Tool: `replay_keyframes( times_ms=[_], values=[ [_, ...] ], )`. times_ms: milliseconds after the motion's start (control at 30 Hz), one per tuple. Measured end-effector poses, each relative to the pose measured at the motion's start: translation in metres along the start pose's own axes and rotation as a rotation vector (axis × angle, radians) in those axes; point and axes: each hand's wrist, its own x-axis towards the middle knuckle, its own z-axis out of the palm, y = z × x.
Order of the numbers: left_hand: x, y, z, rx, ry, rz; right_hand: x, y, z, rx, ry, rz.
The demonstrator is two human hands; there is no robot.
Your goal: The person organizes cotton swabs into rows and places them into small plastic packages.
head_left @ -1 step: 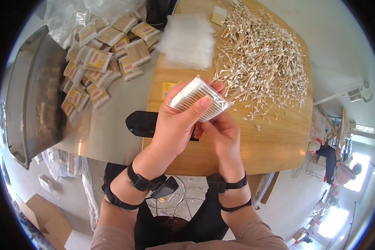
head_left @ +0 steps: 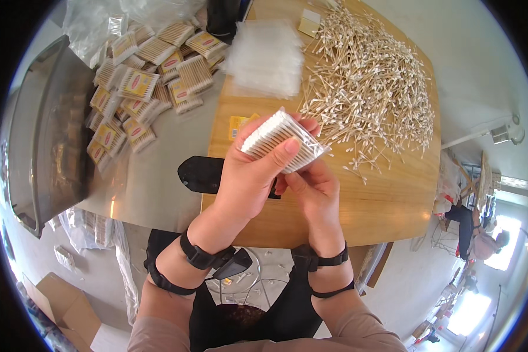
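Hidden: lower end of the clear bag of cotton swabs (head_left: 281, 139) covered by the left hand (head_left: 246, 176); most right hand (head_left: 314, 190) fingers tucked under the bag, out of sight; black flat object (head_left: 202, 174) on the table (head_left: 387, 205) partly behind the left wrist, kind unclear.
Cut off: grey tray (head_left: 47, 135) at far left bent by the lens, contents blurred; dark container (head_left: 226, 17) clipped by the top edge.
Bag: clear plastic, packed with swabs side by side, white tips showing at the open upper end; raised above the near table edge, between both hands.
Left fingers: wrapped round the bag, thumb (head_left: 281, 154) pressed across its front face.
Right fingers: pinching the bag's lower right corner from beneath; grip only partly visible.
Loose swabs: broad scatter of unpacked swabs (head_left: 369, 88) across the far right of the table, well apart from the hands.
Empty bags: stack of clear bags (head_left: 267, 56) just left of the scatter.
Finished packs: heap of filled, labelled packs (head_left: 146, 82) at upper left, beside the tray.
Change: none to speak of; bag, both hands and piles placed as in the earlier frame.
Background: another person (head_left: 469, 232) low at right, small and hard to make out.
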Motion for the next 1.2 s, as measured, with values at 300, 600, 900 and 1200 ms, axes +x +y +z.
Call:
replay_keyframes(
  times_ms=[300,600,900,1200],
  values=[
    [0.0,0.0,0.005,0.216,-0.094,0.111,0.003,-0.011,-0.005,0.078,-0.006,-0.072],
    [-0.004,-0.003,0.003,0.486,-0.14,0.144,0.01,-0.002,-0.017,0.253,0.081,-0.219],
    [-0.009,-0.007,0.009,0.659,-0.195,0.279,0.01,0.004,-0.019,0.273,0.116,-0.231],
    [-0.005,-0.011,0.008,0.821,-0.103,0.517,0.012,0.004,-0.015,0.329,0.144,-0.189]
  ],
)
